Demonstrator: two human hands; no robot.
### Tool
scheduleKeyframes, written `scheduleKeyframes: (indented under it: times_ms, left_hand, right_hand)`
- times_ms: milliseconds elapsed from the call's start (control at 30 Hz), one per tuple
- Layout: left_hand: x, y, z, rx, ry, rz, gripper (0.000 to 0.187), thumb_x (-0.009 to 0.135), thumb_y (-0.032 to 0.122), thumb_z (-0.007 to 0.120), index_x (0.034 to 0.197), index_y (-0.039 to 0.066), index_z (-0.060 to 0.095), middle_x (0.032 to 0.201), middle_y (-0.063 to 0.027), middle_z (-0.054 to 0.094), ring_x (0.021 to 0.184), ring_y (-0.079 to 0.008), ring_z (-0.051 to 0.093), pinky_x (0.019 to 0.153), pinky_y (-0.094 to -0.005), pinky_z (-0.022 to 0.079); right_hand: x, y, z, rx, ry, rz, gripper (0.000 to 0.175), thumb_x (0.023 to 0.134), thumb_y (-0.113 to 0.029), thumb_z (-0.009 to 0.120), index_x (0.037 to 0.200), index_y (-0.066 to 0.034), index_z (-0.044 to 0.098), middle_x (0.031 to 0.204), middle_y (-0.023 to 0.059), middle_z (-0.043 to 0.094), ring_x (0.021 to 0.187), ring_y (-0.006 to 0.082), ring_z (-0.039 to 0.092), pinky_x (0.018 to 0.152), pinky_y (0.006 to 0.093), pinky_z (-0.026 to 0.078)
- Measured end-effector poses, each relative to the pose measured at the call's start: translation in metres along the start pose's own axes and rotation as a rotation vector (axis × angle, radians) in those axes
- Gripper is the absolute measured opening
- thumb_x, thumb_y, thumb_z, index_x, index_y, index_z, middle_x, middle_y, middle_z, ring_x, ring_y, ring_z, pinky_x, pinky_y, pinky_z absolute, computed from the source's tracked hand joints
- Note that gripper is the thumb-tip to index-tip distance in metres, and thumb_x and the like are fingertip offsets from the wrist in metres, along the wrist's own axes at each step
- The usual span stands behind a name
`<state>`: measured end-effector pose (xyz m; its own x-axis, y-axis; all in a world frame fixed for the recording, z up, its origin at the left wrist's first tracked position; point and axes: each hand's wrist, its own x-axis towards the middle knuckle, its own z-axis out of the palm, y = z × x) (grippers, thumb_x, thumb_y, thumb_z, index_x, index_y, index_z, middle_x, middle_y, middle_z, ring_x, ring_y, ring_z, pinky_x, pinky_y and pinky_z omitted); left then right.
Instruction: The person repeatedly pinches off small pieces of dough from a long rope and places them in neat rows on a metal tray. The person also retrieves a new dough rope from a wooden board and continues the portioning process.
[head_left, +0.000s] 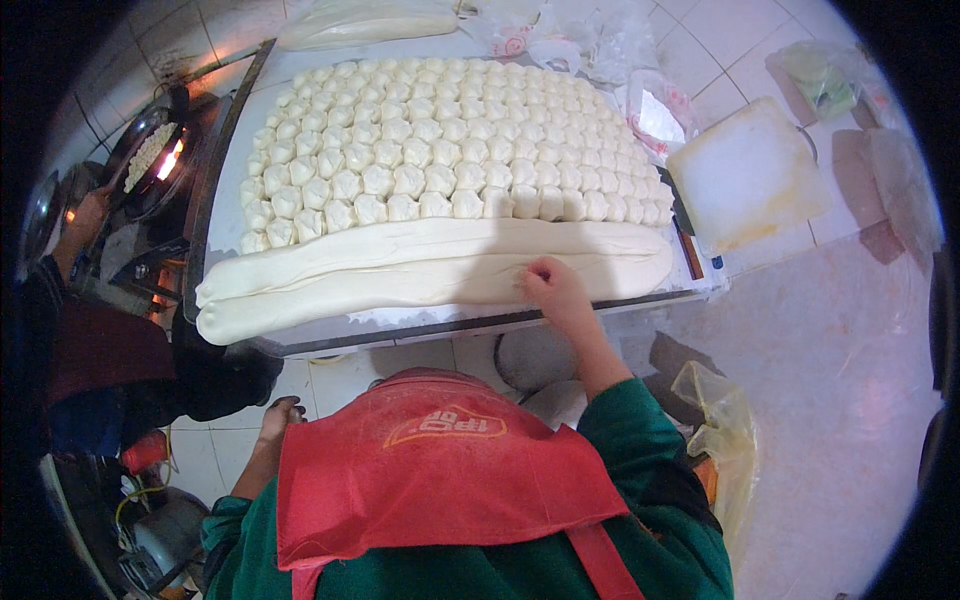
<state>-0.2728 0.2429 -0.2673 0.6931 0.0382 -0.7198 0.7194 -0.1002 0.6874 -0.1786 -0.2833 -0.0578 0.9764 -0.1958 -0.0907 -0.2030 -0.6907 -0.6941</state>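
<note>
My right hand (556, 291), its fingers curled in, is over the right half of the long folded slab of dough (360, 277). Whether it holds anything is hidden, and I cannot tell if it touches the dough. The slab stretches along the table's near edge, creased lengthwise, its rounded left end at the corner. Behind it stand many rows of small pleated dough pieces (427, 150), packed close together. White flour (397, 315) dusts the table in front of the slab. My left hand (283, 417) hangs low beside my red apron (442, 472), away from the table, fingers partly bent.
At left, another person's hand (91, 210) is at a wok (150, 150) of pale pieces above a flame (171, 161). A white board (746, 176) lies right of the table. A gas cylinder (169, 525) stands lower left. Plastic bags (547, 34) lie at the far edge.
</note>
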Motion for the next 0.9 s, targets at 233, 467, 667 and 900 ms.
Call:
scheduleKeyframes:
  times_ms: [233, 467, 667, 900]
  left_hand:
    - [0.014, -0.023, -0.016, -0.026, 0.058, -0.047, 0.043, 0.082, 0.024, 0.056, 0.116, -0.003, 0.054, 0.086, -0.0163, 0.063, 0.071, -0.0234, 0.058, 0.064, -0.0374, 0.048]
    - [0.052, -0.052, -0.034, -0.226, 0.045, -0.155, 0.038, 0.083, 0.021, 0.056, 0.113, -0.002, 0.057, 0.087, -0.017, 0.064, 0.07, -0.0235, 0.06, 0.066, -0.0363, 0.049]
    - [0.043, -0.02, -0.011, -0.1, -0.084, -0.115, 0.033, 0.085, 0.022, 0.055, 0.107, -0.002, 0.06, 0.091, -0.0156, 0.064, 0.08, -0.0228, 0.06, 0.07, -0.0353, 0.049]
    - [-0.052, 0.127, 0.025, 0.196, -0.41, 0.039, 0.018, 0.088, 0.017, 0.055, 0.092, 0.001, 0.062, 0.083, -0.0052, 0.062, 0.076, -0.0139, 0.057, 0.067, -0.0271, 0.047]
  right_hand:
    - [-0.015, 0.0, 0.008, -0.26, 0.174, -0.311, 0.016, 0.082, -0.017, 0.059, 0.086, -0.0019, 0.062, 0.082, 0.0169, 0.063, 0.077, 0.0341, 0.061, 0.071, 0.0412, 0.049]
    - [-0.014, 0.002, 0.009, 0.125, 0.179, 0.04, 0.013, 0.081, -0.016, 0.06, 0.085, -0.0033, 0.062, 0.082, 0.0155, 0.062, 0.081, 0.0349, 0.059, 0.073, 0.043, 0.048]
    - [-0.016, 0.0, 0.012, -0.121, 0.202, -0.27, 0.017, 0.083, -0.017, 0.059, 0.088, -0.0008, 0.062, 0.086, 0.0169, 0.063, 0.08, 0.0329, 0.06, 0.074, 0.0411, 0.048]
    - [-0.021, 0.003, 0.011, 0.102, 0.264, 0.042, 0.016, 0.081, -0.019, 0.063, 0.088, -0.0035, 0.062, 0.085, 0.0148, 0.062, 0.082, 0.0334, 0.06, 0.074, 0.0423, 0.049]
